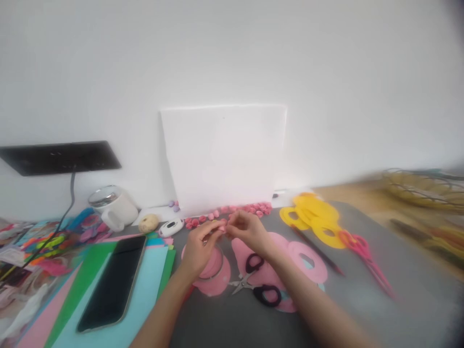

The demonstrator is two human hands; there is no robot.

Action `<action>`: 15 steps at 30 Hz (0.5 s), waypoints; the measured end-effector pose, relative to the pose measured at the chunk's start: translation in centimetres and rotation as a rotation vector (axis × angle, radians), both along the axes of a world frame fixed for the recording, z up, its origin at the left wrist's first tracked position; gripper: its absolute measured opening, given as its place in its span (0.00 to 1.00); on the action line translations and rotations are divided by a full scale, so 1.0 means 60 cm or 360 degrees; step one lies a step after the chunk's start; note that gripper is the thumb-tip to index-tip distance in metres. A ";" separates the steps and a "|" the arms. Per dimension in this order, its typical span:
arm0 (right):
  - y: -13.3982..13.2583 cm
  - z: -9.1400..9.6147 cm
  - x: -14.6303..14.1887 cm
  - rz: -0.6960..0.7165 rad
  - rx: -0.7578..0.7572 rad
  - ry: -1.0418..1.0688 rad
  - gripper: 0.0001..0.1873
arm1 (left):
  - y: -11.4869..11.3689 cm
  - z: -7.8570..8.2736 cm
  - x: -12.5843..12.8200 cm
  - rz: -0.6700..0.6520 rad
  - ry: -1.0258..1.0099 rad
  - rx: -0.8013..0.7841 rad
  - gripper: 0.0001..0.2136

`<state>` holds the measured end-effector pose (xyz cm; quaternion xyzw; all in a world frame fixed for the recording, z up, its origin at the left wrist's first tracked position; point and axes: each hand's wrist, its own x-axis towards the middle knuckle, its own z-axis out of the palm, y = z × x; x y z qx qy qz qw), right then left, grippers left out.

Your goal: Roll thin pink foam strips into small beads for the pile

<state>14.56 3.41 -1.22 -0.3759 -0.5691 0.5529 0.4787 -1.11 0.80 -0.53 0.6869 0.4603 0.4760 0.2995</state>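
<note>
Left hand (198, 245) and right hand (250, 235) pinch a pink piece (222, 228) toward the back edge of the tabletop (221, 324); light pressure should prevent crushing.

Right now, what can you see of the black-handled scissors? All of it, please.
The black-handled scissors lie partly over the pink cut-outs and partly over the dark grey mat. Two black, plastic-looking finger loops stand apart; the silvery, metal-looking blades are parted and point left in the picture. Neither the left hand nor the right hand holds them. The right forearm passes beside the lower loop; I can't tell whether it touches.
</note>
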 end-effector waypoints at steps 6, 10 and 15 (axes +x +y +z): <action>-0.001 -0.012 0.002 0.0025 -0.0064 0.0213 0.14 | -0.002 0.005 0.007 0.0068 -0.0035 0.0022 0.08; -0.004 -0.009 0.002 -0.0032 -0.0101 0.0210 0.14 | -0.004 0.005 0.006 0.0061 -0.0025 0.0022 0.08; -0.004 -0.009 0.004 -0.0061 -0.0113 0.0091 0.14 | -0.002 0.001 0.004 0.0026 0.0055 0.0080 0.08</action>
